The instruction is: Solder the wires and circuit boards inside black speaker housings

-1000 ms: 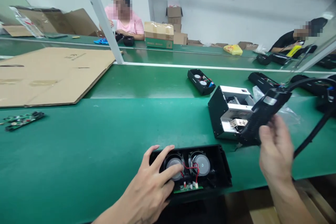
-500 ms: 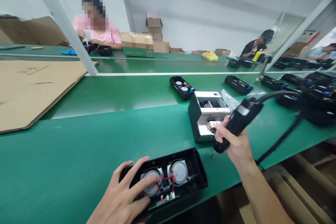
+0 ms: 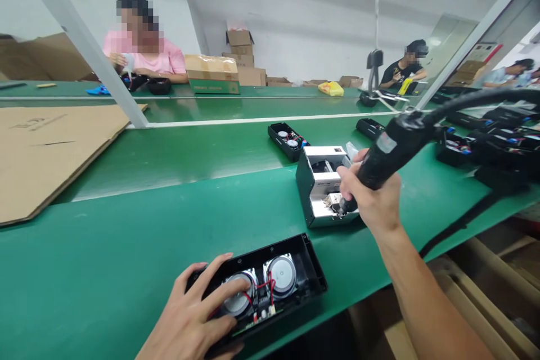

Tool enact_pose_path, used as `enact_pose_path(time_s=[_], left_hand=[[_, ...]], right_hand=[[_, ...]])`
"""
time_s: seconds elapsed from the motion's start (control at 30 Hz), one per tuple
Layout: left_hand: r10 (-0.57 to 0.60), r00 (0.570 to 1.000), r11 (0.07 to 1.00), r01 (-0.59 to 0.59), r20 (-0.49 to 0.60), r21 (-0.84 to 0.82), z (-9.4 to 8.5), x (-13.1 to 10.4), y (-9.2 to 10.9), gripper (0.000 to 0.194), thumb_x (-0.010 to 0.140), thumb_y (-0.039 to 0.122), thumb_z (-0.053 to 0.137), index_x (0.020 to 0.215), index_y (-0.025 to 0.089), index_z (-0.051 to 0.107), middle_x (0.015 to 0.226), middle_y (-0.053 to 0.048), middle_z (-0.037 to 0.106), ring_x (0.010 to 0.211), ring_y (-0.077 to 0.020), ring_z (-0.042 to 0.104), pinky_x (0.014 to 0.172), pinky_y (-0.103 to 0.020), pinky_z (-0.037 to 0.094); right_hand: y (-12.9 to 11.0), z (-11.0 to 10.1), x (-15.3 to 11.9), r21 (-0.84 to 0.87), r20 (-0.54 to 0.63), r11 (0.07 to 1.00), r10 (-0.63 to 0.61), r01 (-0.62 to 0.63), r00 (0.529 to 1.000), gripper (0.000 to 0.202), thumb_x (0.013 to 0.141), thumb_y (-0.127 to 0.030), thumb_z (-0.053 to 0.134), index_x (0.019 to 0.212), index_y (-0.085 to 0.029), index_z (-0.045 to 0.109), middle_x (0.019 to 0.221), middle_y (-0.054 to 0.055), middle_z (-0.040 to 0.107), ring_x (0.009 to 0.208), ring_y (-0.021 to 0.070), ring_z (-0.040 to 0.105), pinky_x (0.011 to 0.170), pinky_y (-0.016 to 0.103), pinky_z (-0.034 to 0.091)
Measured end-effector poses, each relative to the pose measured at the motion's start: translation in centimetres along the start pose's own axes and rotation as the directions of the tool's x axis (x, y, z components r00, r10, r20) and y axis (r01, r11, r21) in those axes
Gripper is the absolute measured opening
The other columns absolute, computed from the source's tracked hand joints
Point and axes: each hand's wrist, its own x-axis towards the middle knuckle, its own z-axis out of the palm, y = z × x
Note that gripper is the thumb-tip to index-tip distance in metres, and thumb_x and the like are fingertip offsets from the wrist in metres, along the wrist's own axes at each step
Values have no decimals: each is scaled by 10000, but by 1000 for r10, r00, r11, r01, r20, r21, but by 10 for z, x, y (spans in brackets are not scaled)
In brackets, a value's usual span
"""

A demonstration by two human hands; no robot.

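A black speaker housing (image 3: pixel 312 270) lies open side up on the bench, with two round speaker drivers, red wires and a strip of circuit board inside. My left hand (image 3: pixel 189 306) grips its left end, fingers reaching over the far rim and one finger on the left driver (image 3: pixel 237 301). In my right hand (image 3: pixel 373 197) is a black electric screwdriver (image 3: pixel 386 152), tilted, its tip down at the front of a silver and black screw feeder (image 3: pixel 320 183). The fingers hide part of the feeder's right side.
Flat cardboard (image 3: pixel 54 152) covers the bench at left. Behind the feeder sits another open housing (image 3: pixel 287 143); several more crowd the right side. The screwdriver's thick cable (image 3: pixel 481 107) arcs to the right. People work across the bench. Open cartons (image 3: pixel 459 304) stand below its edge.
My right hand has raised the screwdriver and brought its tip from the bench in front of the screw feeder onto the feeder's front. My left hand stays on the speaker housing. The view has shifted slightly.
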Motion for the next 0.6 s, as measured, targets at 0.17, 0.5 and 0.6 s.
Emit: enact_pose_path(time_s=[0.17,0.5,0.6], left_hand=[[6,1000,1000,-6,17,22,0,2,0,331,832,606,892,744,327,736,1267,100,796,1467,-315,477,1159,-466,239],[-46,999,999,46,3,-23,3,0,6,317,792,549,938,746,317,728,1292,124,794,1447,-336,498,1166,-481,223],[-42,999,999,42,14,-18,2,-1,6,312,796,561,936,775,321,738,1306,110,788,1471,-343,480,1187,-485,193]], right_hand=[[-8,-17,-32,-7,213,979,200,-203,957,337,891,-371,862,1124,-257,646,598,-94,608,472,138,546,510,311,462],[-26,-41,-61,332,141,920,167,-205,976,236,921,-372,817,1100,-268,704,603,-65,538,461,118,497,459,279,412],[-41,-42,-69,311,128,934,143,-177,981,188,941,-351,791,1089,-278,702,590,-61,514,455,122,476,454,289,399]])
